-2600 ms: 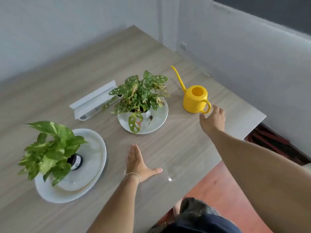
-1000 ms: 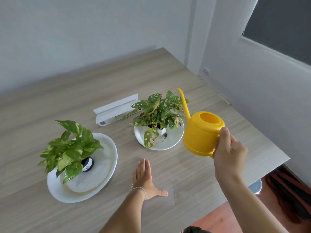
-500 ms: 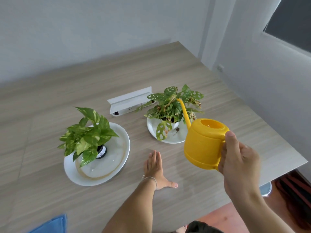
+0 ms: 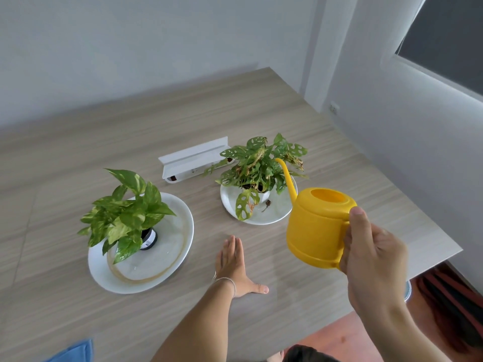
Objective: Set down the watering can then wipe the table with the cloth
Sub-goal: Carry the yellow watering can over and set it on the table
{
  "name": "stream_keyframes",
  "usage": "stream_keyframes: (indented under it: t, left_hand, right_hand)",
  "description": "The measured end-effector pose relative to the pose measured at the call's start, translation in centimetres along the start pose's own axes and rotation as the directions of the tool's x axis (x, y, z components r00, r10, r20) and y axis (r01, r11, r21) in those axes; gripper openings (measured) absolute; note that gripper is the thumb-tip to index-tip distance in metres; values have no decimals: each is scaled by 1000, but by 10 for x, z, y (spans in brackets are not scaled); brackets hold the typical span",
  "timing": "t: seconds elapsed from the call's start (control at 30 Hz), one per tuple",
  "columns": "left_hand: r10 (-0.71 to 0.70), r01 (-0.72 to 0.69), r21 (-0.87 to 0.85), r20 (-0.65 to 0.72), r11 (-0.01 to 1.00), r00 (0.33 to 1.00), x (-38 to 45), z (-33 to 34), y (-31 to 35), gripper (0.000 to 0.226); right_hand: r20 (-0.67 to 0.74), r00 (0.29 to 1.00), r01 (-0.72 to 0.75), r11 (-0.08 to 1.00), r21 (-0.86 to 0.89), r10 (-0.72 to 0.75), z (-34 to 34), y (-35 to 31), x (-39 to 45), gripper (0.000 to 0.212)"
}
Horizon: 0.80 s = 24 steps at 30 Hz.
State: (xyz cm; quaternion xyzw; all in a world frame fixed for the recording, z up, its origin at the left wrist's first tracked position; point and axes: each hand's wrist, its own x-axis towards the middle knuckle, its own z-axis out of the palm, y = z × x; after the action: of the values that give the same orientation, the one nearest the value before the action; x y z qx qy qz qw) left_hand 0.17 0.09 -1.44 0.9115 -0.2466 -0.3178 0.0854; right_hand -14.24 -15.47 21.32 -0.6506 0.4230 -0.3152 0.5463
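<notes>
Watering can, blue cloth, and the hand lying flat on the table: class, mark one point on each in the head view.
watering can [image 4: 315, 231]: head view, front of its yellow body.
blue cloth [image 4: 75, 351]: head view, visible corner at the bottom edge.
left hand [image 4: 232, 262]: head view, back of the hand.

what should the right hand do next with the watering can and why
Probably lower the watering can onto the bare stretch of table just right of the small plate and let go. The right hand holds it by the handle above the table, spout over the holey-leaved plant. The left hand lies flat on the table, and the blue cloth sits unused at the near left edge.
</notes>
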Motion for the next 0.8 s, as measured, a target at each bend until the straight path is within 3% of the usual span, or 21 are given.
stream_keyframes:
  t: [0.5, 0.8]
  left_hand:
    - [7, -7, 10, 11, 1000, 1000, -1, -1, 0, 160]
    - [-4, 4, 7, 0, 1000, 1000, 0, 0, 0, 161]
  right_hand:
    - [125, 990, 47, 995, 87, -58, 13, -18, 12, 58]
    - [166, 986, -25, 987, 158, -2, -2, -22, 1, 63]
